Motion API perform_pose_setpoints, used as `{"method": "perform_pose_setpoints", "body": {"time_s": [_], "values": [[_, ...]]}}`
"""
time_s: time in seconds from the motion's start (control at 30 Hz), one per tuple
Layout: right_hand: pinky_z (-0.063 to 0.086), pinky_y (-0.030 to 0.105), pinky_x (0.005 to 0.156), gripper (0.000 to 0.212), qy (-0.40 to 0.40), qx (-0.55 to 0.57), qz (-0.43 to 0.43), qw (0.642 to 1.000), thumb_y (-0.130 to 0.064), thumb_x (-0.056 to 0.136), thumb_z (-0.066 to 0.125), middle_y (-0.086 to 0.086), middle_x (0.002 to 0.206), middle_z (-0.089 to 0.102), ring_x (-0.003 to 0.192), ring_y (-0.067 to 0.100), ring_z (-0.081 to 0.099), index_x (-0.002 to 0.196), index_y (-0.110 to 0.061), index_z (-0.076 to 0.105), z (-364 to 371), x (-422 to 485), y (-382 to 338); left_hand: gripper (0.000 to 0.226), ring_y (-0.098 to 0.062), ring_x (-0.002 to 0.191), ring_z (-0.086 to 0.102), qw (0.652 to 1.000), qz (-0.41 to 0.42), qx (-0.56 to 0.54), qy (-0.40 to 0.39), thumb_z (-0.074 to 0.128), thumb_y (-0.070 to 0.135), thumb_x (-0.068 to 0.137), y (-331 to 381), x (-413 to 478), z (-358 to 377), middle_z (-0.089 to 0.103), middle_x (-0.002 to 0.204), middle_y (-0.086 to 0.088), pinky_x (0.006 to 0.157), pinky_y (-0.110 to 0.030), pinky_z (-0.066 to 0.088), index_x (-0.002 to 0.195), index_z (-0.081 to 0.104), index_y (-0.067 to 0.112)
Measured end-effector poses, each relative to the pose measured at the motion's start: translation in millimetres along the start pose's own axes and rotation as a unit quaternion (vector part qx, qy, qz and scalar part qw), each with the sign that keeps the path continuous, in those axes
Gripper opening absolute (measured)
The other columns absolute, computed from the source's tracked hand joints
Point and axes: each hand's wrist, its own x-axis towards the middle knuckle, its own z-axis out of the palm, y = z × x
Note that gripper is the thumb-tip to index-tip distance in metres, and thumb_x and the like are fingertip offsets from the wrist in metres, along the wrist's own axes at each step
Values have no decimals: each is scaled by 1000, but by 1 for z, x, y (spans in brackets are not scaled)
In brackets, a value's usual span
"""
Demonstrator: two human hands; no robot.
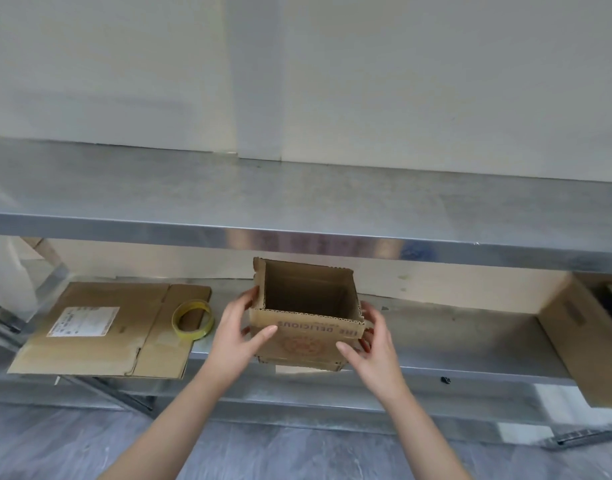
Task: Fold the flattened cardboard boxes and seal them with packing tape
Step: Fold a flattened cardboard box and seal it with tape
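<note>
A small brown cardboard box (pixel 306 336), opened into a square tube with red print on its near face, stands on the lower metal shelf (pixel 453 334). My left hand (pixel 240 330) holds its left side, thumb on the near face and fingers along the left wall. My right hand (pixel 370 344) holds the right side, thumb on the near face and fingers round the right corner. A flattened cardboard box (pixel 100 344) with a white label lies to the left, overhanging the shelf edge. On it rests a roll of yellowish packing tape (pixel 193 319).
An upper steel shelf (pixel 297 202) juts out above the work area, close over the box. A larger brown carton (pixel 588 341) sits at the right end of the lower shelf. Grey floor lies below.
</note>
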Motion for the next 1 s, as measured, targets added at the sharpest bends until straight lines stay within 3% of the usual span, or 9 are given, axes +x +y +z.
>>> {"method": "perform_pose_setpoints", "body": {"time_s": [0.07,0.17,0.27,0.37,0.5,0.63,0.73,0.87,1.0], "values": [[41,37,109,75,-18,-32,-45,998,-38,82,73,-18,148,30,138,10,36,139,-56,27,1,-3,-8,66,-2,131,37,999,32,36,-20,68,54,80,-4,-2,-3,34,143,18,106,-36,43,137,35,50],[34,38,113,62,-36,-76,-51,995,-43,87,69,-17,152,21,138,3,22,135,-62,34,8,-8,-15,57,-1,136,30,995,50,75,-47,62,60,81,-10,-8,-7,28,147,22,111,-39,37,134,40,54],[37,40,112,40,-12,-40,-29,999,-49,84,67,-12,146,30,136,9,29,122,-55,54,12,-8,-17,47,0,132,35,997,44,47,-45,61,53,84,-4,-8,-10,35,143,21,108,-39,43,129,51,48],[43,38,108,25,11,-7,-5,1000,-50,86,66,-8,137,43,128,12,44,110,-44,64,17,1,-17,52,-2,120,45,998,19,62,-22,61,54,79,6,0,-10,44,132,17,101,-35,48,123,63,28],[50,46,98,58,58,16,11,998,-71,73,66,-9,121,62,114,9,58,120,-37,60,19,15,-11,54,-7,116,50,997,4,79,9,71,49,78,14,13,-8,50,127,11,101,-39,48,125,61,26],[50,51,99,84,49,62,18,997,-57,64,77,-12,130,52,119,17,58,136,-53,34,10,22,-14,97,-13,133,36,999,-23,43,-9,83,38,71,17,23,-9,35,145,6,110,-38,36,146,20,39],[46,53,103,103,-7,74,44,996,-40,64,85,-6,142,38,126,29,52,136,-69,16,-2,31,-16,111,-17,138,31,993,-27,43,-105,83,37,70,16,36,-12,27,152,6,112,-38,32,147,3,49],[44,54,105,104,-63,73,60,993,-23,64,82,-15,146,32,135,23,42,137,-66,21,-16,39,-17,90,-18,134,36,985,-24,27,-167,80,40,74,9,46,-8,32,148,12,112,-39,34,140,20,50],[46,54,103,80,-84,31,91,992,-33,55,83,-12,137,52,124,19,55,119,-64,47,-24,38,-1,67,-13,124,46,982,-11,78,-171,78,39,76,-6,39,11,44,137,7,109,-33,37,128,35,39]]}}
